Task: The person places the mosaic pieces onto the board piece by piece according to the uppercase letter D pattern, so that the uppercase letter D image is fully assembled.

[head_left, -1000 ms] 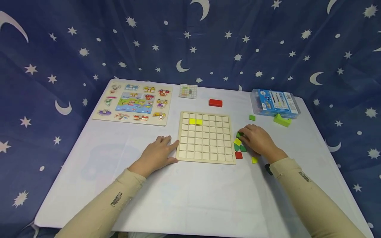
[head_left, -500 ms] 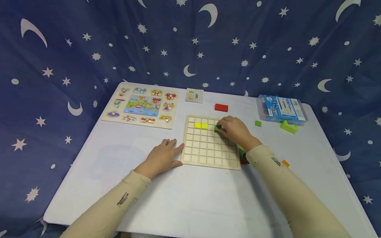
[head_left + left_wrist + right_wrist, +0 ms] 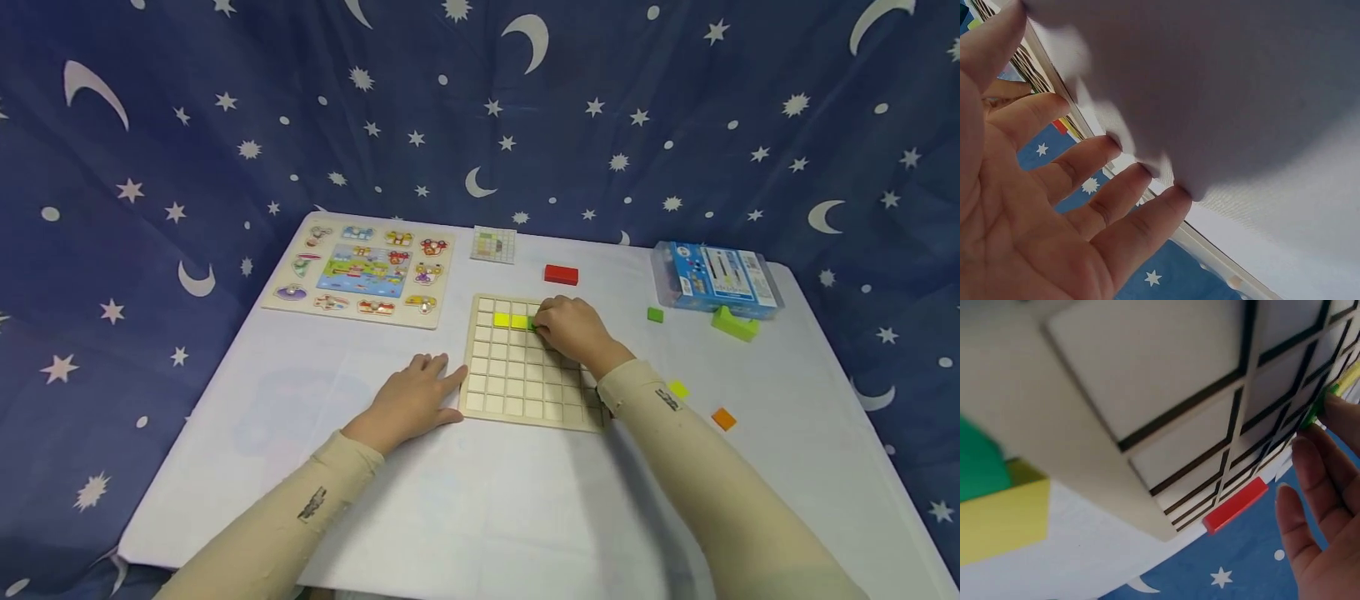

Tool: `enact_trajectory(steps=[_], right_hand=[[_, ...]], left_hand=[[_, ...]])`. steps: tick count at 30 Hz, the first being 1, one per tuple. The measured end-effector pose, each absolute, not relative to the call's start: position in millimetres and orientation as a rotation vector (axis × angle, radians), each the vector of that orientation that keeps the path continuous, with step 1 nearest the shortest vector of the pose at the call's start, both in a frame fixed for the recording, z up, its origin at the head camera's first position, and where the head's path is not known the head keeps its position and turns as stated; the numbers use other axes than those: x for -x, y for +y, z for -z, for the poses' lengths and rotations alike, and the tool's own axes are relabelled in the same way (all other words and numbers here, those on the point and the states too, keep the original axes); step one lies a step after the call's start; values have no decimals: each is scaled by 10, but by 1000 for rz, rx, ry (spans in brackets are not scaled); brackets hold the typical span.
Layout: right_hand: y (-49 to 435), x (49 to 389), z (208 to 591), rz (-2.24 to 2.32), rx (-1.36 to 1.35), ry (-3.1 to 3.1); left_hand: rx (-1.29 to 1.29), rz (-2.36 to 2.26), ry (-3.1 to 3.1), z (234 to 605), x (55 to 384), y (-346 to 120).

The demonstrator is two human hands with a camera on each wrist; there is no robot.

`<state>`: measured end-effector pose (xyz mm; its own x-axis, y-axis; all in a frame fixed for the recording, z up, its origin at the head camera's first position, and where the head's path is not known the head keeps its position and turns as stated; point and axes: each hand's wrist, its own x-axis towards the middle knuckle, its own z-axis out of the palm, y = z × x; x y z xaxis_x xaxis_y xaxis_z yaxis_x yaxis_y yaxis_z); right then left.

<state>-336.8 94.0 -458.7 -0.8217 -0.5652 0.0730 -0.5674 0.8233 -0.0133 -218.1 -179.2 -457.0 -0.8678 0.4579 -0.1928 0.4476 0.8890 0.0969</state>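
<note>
On the white table lies a wooden grid board [image 3: 525,390] with two yellow square tiles [image 3: 511,322] side by side in its second row. My right hand [image 3: 576,329] pinches a green tile [image 3: 1315,407] between thumb and fingertip, down at the board just right of the yellow pair. In the head view the fingers cover most of that tile. My left hand [image 3: 414,395] rests at the board's left edge, fingers spread and straight, thumb near the front corner. The left wrist view shows its fingertips [image 3: 1175,197] on the white cloth, holding nothing.
A knobbed picture puzzle [image 3: 352,312] lies at back left, beside a small pattern card [image 3: 493,245]. Behind the board is a red block [image 3: 561,274]. At right are a clear box [image 3: 716,279], a light green block [image 3: 735,324], a green tile [image 3: 656,315] and an orange tile [image 3: 723,418].
My right hand has picked a green tile from the pile right of the board and carried it left to the yellow tiles. The left hand stays at the edge; the head view has shifted slightly.
</note>
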Motion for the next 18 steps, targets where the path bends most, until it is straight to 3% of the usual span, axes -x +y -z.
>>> enact_trajectory(steps=[9,18], right_hand=[[1142,3256,4518,-197,-943,-2976],[1928,3050,4469,-270,-540,-3182]], left_hand=[[-698,-107,2858,4605,2168,-1793],[-719,-117,2882,4591,2158,-1772]])
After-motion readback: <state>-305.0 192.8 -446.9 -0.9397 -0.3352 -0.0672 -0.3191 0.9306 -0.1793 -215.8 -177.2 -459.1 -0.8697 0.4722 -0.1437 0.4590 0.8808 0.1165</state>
